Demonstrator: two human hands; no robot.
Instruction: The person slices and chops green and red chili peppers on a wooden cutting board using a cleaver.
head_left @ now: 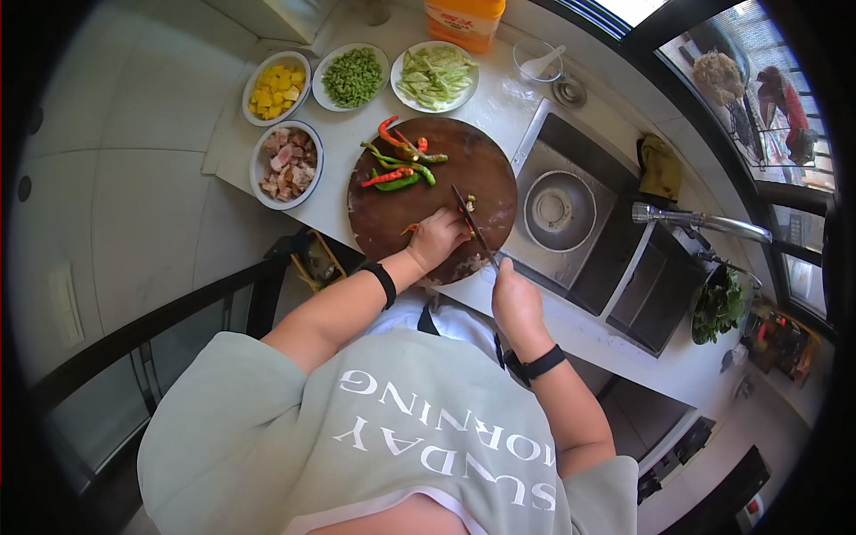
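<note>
My right hand (517, 305) is closed round the handle of a kitchen knife (475, 227), its blade slanting across a round wooden cutting board (383, 214). Just left of the blade, my left hand (437, 241) presses down on the board with bent fingers. An orange-red chili pepper (410, 229) pokes out from under it; the fingers hide most of it. Small cut pieces (471, 203) lie beside the blade. Farther up the board rests a loose pile of red chili peppers (392, 134) and green chili peppers (399, 182).
Along the counter stand a bowl of meat chunks (290, 168), a bowl of yellow cubes (275, 92), a plate of chopped greens (353, 78) and a plate of pale green slices (436, 78). To the right, a metal basin (560, 211) sits in the sink (532, 134), near the faucet (700, 220).
</note>
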